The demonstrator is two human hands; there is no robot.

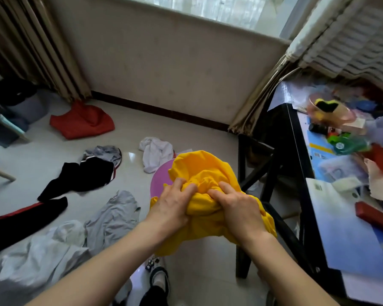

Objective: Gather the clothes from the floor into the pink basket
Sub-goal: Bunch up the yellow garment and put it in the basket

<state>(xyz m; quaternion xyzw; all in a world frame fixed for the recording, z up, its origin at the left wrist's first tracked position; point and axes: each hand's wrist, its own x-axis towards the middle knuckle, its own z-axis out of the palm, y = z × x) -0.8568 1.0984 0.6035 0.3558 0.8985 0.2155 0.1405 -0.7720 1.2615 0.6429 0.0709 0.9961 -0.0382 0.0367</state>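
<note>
A bunched yellow garment (205,171) is held in mid-air by both hands. My left hand (174,206) grips its left side and my right hand (237,208) grips its right side. Directly beneath and behind it shows a pink basket (159,180), mostly hidden by the cloth. On the floor lie a red garment (82,122), a white one (156,152), a striped grey one (104,152), black clothes (82,177), black trousers with a red stripe (24,221), and pale grey clothes (80,239).
A black table (296,173) with cluttered items stands at the right, its legs close to the basket. Curtains (42,51) hang at left and right of a wall under a window. A bin and dark items sit at far left. My foot (159,281) shows at the bottom.
</note>
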